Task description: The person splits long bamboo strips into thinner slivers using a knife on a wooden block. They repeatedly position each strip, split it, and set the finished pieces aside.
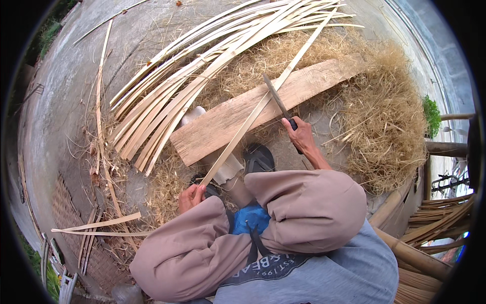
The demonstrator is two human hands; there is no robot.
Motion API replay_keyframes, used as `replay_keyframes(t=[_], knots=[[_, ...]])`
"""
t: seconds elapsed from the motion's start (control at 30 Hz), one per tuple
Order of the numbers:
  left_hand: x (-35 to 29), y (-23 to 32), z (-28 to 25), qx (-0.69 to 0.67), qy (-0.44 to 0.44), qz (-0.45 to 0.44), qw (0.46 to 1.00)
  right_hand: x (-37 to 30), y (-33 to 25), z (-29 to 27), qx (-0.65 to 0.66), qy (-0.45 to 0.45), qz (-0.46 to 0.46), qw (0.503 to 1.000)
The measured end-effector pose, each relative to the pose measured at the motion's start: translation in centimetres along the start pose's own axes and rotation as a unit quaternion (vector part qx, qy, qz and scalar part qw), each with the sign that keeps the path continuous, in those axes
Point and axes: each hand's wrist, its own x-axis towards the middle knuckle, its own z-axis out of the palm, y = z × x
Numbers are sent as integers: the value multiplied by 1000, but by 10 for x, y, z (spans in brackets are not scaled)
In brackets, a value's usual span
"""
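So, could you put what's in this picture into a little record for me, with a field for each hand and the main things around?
Left hand: closed on the near end of a long pale strip
Right hand: gripping a knife by its black handle
Blade: crosses the strip in this view; exact contact unclear
Board: wooden, beneath the strip
Other strips: loosely fanned beyond the board
Shavings: curly, tan, heaped mostly at right

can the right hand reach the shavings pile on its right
Probably yes: nothing seems to stand between the right hand and the shavings pile, though the hand grips a black-handled knife.
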Motion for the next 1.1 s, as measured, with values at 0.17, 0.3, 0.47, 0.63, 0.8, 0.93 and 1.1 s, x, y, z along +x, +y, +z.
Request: replay_keyframes(t=[0.17, 0.3, 0.47, 0.63, 0.8, 0.93, 1.1], knots=[[-17, -25, -27, -111, -58, -55, 991, -4, 25, -7, -82, -11, -178, 981], [-28, -28, -39, -116, -53, -84, 988, 5, 17, -11, -54, -27, -90, 994], [-29, -35, -42, -93, -54, -85, 990, 23, 27, -36, -128, 13, -137, 982], [-29, -37, -51, -83, -57, -94, 990, -5, 13, -5, -89, -65, -195, 975], [-29, -39, -52, -81, -61, -95, 990, 31, 39, -40, -152, 56, -133, 978], [-29, -41, -55, -83, -61, -102, 989, 8, 18, -8, -87, -17, -213, 973], [-31, -40, -58, -81, -64, -103, 989, 54, 45, -61, -104, 29, -15, 994]])
